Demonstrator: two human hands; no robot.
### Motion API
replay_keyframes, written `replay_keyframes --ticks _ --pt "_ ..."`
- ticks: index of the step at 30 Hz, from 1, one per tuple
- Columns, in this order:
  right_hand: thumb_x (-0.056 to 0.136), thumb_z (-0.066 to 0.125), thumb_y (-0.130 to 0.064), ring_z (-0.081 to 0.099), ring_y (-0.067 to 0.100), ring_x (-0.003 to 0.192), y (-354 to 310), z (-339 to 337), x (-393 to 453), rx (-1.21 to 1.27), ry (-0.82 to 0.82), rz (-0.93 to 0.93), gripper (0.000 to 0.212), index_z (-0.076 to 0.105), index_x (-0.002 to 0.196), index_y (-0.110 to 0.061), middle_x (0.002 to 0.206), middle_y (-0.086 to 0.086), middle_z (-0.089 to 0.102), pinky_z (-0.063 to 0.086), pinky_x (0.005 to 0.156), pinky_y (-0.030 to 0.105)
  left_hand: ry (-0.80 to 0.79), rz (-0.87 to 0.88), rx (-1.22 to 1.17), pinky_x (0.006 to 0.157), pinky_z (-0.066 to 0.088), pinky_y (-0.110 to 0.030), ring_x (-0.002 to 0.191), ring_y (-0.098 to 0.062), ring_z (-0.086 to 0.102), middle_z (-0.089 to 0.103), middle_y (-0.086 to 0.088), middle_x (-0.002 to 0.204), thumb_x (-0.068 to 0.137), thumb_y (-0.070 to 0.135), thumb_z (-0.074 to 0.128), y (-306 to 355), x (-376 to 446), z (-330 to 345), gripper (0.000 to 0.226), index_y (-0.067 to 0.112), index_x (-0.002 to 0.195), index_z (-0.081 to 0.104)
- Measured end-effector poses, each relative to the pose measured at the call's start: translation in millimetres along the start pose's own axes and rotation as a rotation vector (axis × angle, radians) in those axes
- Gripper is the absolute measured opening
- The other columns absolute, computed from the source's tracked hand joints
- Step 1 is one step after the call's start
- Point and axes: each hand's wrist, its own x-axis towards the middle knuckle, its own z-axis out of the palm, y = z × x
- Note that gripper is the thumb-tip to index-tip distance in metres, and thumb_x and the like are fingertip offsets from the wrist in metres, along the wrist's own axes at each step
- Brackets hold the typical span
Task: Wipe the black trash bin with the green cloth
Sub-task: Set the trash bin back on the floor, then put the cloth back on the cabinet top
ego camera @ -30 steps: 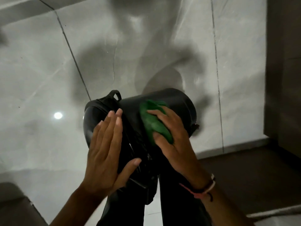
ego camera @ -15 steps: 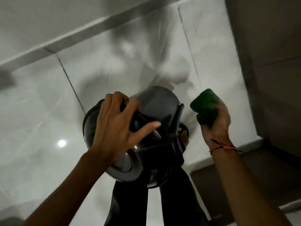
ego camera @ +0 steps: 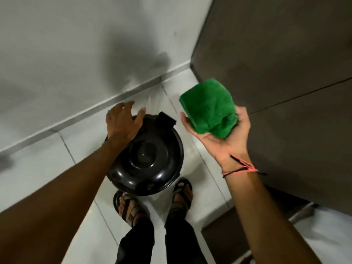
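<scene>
While the floor (ego camera: 38, 168) of pale glossy tile is spreading under everything and meeting a light wall (ego camera: 57, 44) at a grey skirting strip, a dark matte panel (ego camera: 276, 54) is rising on the right. Standing upright on the tile, just in front of the person's sandalled feet (ego camera: 129, 206), the black trash bin (ego camera: 146, 161) is showing its round, domed lid from above: smooth shiny plastic with ringed steps and a boxy hinge at the far edge. Spread wide, the left hand (ego camera: 122, 126) is resting on the far left rim of the lid, seemingly steadying it. Held apart from the bin, up and to its right, the right hand (ego camera: 219, 134) is lying palm-up with fingers loosely cupped around the green cloth (ego camera: 207, 105), a plush, folded, blocky wad. Wiping appears paused, probably between passes; the next move is likely calling for turning that palm down and pressing the cloth onto the lid while the other hand is bracing.
</scene>
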Motion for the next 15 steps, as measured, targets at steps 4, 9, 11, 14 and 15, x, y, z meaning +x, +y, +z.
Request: replay_keyframes --ticks 4,9,11,14,15 --pt "0.084 0.057 -0.025 0.073 0.037 0.107 -61 94 -94 -0.023 -0.138 -0.107 0.033 0.078 0.104 -0.008 0.120 0.019 0.071 0.058 0.092 0.051 0.189 0.286 -0.134 0.131 0.024 -0.055 0.157 -0.035 0.035 0.044 -0.019 0.164 0.109 0.050 0.046 107 -47 -116 0.059 0.015 0.157 0.045" --pt "0.077 0.065 -0.016 0.066 0.006 0.110 -194 212 -249 -0.922 -0.173 -1.152 0.045 0.075 0.120 -0.023 0.120 -0.004 0.073 0.051 0.092 0.019 0.549 0.681 -0.094 0.127 0.031 -0.064 0.154 -0.041 0.040 0.046 -0.023 0.161 0.105 0.049 0.048 262 -111 -276 0.062 0.010 0.154 0.050" --pt "0.080 0.064 -0.022 0.063 0.012 0.116 -255 233 -270 -1.266 0.078 -1.464 0.049 0.071 0.129 -0.020 0.124 0.005 0.068 0.042 0.099 0.016 0.644 0.781 0.000 0.128 0.029 -0.066 0.156 -0.043 0.038 0.042 -0.024 0.165 0.106 0.054 0.046 313 -128 -322 0.066 0.011 0.156 0.048" --pt "0.091 0.056 -0.031 0.052 0.035 0.124 -327 234 -274 -1.696 0.509 -1.407 0.054 0.058 0.144 -0.019 0.135 0.018 0.057 0.039 0.103 0.031 0.682 0.821 0.185 0.131 0.023 -0.063 0.161 -0.039 0.030 0.029 -0.020 0.173 0.106 0.065 0.034 368 -153 -366 0.074 0.020 0.164 0.034" --pt "0.095 0.053 -0.034 0.050 0.040 0.127 -344 227 -267 -1.832 0.625 -1.335 0.054 0.054 0.148 -0.019 0.139 0.020 0.054 0.042 0.106 0.040 0.689 0.827 0.238 0.131 0.023 -0.062 0.162 -0.038 0.027 0.026 -0.019 0.174 0.107 0.067 0.030 379 -157 -373 0.075 0.022 0.166 0.030"
